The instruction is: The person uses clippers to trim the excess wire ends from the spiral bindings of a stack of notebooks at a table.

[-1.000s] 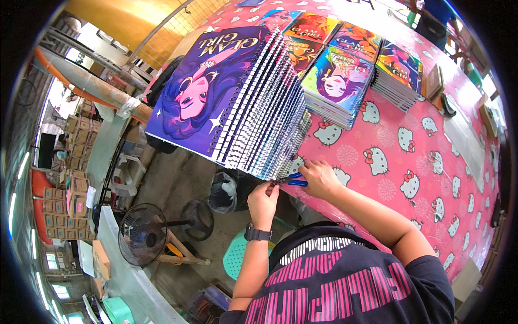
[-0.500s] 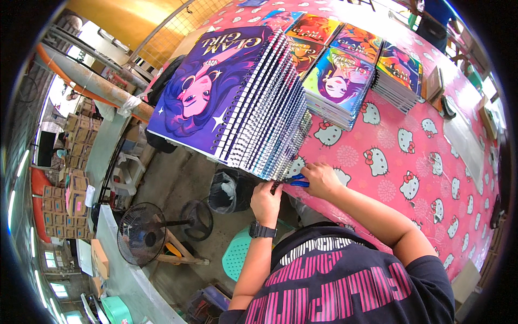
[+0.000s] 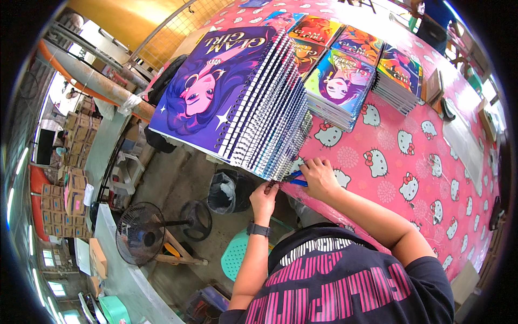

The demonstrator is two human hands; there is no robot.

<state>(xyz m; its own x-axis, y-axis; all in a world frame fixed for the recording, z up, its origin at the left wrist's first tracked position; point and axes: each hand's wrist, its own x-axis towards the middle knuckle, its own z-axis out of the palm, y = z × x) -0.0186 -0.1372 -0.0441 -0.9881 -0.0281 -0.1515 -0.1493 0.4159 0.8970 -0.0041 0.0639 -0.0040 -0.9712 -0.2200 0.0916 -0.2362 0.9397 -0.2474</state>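
A tall stack of spiral-bound notebooks [image 3: 194, 97] rises at the table's near left, its purple cover showing an illustrated figure. The wire coils run down the side facing me. At the stack's lowest corner my left hand [image 3: 263, 200] pinches the dark end of a coil. My right hand [image 3: 322, 180] is closed round blue-handled pliers [image 3: 297, 179], their tip at that same coil end beside my left fingertips. The jaws are too small to make out clearly.
Smaller notebook stacks [image 3: 337, 86] stand farther back on the pink patterned tablecloth [image 3: 386, 186]. Below the table's left edge are a lined bin [image 3: 224, 191], a black fan [image 3: 141, 233] and a turquoise stool [image 3: 236, 256]. Stacked cartons [image 3: 56, 213] line the far left.
The pliers' handles look slightly more spread than before. Both hands stay at the coil end, with only a small shift of the left hand; the view has moved slightly.
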